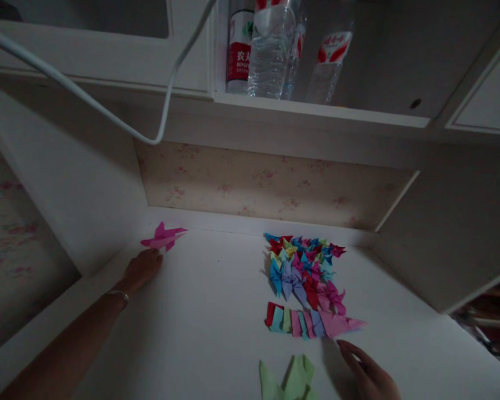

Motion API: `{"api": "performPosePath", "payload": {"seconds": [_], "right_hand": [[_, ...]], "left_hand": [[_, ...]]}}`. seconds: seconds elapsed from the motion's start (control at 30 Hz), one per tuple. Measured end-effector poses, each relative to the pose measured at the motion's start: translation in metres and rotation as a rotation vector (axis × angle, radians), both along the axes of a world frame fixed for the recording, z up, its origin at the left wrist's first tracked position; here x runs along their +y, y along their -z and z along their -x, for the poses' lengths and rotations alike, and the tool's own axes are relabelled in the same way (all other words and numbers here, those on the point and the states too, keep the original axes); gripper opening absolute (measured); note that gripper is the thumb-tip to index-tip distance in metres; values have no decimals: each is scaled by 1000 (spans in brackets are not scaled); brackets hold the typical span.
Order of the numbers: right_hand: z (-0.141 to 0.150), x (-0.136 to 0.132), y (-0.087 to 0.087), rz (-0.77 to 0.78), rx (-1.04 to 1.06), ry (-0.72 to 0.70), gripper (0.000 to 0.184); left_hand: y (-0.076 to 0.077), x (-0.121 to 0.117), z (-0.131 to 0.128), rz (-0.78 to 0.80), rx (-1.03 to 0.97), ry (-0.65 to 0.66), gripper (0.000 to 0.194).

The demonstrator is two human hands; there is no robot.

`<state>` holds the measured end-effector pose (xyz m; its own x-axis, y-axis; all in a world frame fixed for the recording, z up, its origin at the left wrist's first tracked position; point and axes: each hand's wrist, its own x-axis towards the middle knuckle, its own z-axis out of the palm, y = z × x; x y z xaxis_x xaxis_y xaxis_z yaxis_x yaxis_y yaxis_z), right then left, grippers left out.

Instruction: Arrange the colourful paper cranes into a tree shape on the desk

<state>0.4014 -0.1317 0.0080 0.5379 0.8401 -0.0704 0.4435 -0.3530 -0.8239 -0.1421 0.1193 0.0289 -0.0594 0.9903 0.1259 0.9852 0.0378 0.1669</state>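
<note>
1. Touching one magenta paper figure (pixel 163 240), far left on the white desk (pixel 208 311), with the left hand (pixel 145 266); cannot tell whether gripping.
2. Reaching with the right hand (pixel 373 373), released, just beside one row of eight folded papers (pixel 333 323).
3. Facing one green paper (pixel 299 378), one uncountable paper cluster (pixel 288 276), four bottles (pixel 269 64) above.

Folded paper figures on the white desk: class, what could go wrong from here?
The crowded figures lie close together, so nudging one could disturb its neighbours. The right hand, near the row of folded strips, might scatter them. The left hand could crease the magenta figure at its fingertips.
</note>
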Motion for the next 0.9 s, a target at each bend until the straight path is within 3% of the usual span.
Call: {"api": "performPosePath", "payload": {"seconds": [0.3, 0.6, 0.73, 0.9], "right_hand": [[-3, -5, 10, -22, 40, -42, 51], [-4, -9, 11, -43, 34, -25, 55], [-4, -12, 10, -54, 1, 0, 56], [-1, -14, 8, -60, -17, -10, 55]], "left_hand": [[-2, -37, -7, 18, 69, 63, 38], [-10, -45, 1, 91, 55, -91, 51], [-11, -47, -5, 111, 67, -73, 44], [-9, -72, -17, 69, 35, -1, 33]]}}
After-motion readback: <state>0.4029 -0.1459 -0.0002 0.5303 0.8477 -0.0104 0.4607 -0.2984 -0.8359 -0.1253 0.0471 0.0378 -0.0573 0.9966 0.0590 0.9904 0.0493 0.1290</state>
